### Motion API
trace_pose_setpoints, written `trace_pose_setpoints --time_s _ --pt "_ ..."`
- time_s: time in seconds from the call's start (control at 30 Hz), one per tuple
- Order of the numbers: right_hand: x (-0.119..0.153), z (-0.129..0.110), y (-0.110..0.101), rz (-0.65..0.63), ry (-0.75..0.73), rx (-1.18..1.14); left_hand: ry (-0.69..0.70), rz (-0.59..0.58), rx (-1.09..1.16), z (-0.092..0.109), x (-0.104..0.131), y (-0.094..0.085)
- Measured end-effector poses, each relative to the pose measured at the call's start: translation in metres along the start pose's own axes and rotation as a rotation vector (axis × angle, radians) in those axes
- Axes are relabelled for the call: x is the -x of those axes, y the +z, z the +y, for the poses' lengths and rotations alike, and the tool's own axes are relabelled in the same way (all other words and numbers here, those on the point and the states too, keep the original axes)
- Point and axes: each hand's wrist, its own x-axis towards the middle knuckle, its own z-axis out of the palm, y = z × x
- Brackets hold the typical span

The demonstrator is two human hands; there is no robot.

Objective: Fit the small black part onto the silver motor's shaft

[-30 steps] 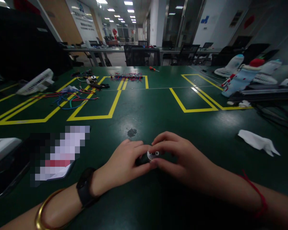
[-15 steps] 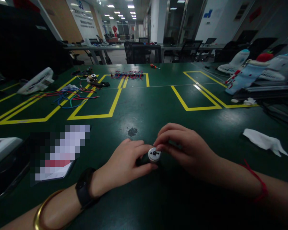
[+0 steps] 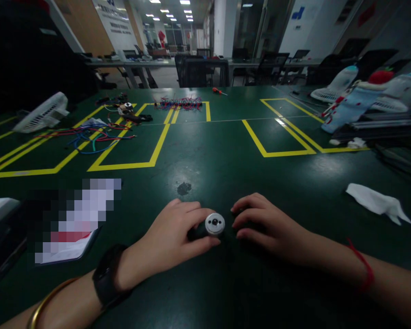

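My left hand [image 3: 187,233] is closed around a small motor [image 3: 215,224] between thumb and index finger. The motor's round silver end faces up, with a dark centre and two small holes; my fingers hide much of its side. Just to the right of it, my right hand [image 3: 265,226] is open with curled fingers slightly apart, holding nothing and not touching the motor. Both hands are low over the dark green table [image 3: 205,169].
A phone-like slab with a blurred face [image 3: 82,224] lies left of my left hand. Tangled wires [image 3: 99,132] and a white fan [image 3: 43,112] lie farther left. A screwdriver [image 3: 218,91] is at the back. On the right are a tissue [image 3: 376,202] and a blue plush-like thing [image 3: 351,109].
My right hand has let go of the motor's rim, moving down and slightly right. My left hand still holds the motor. The view has shifted slightly.
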Motion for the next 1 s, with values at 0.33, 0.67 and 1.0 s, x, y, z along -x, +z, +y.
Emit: trace_pose_setpoints --time_s 0.33,0.67,1.0 --pt "-0.001 0.015 -0.020 0.562 0.548 -1.163 0.010 -0.014 0.009 -0.002 0.002 -0.001" --pt "-0.002 0.015 -0.022 0.555 0.539 -1.218 0.014 -0.011 -0.006 -0.002 0.002 -0.002" --pt "0.009 0.000 -0.007 0.045 0.070 -0.027 -0.002 -0.014 -0.017 -0.002 0.001 -0.001"
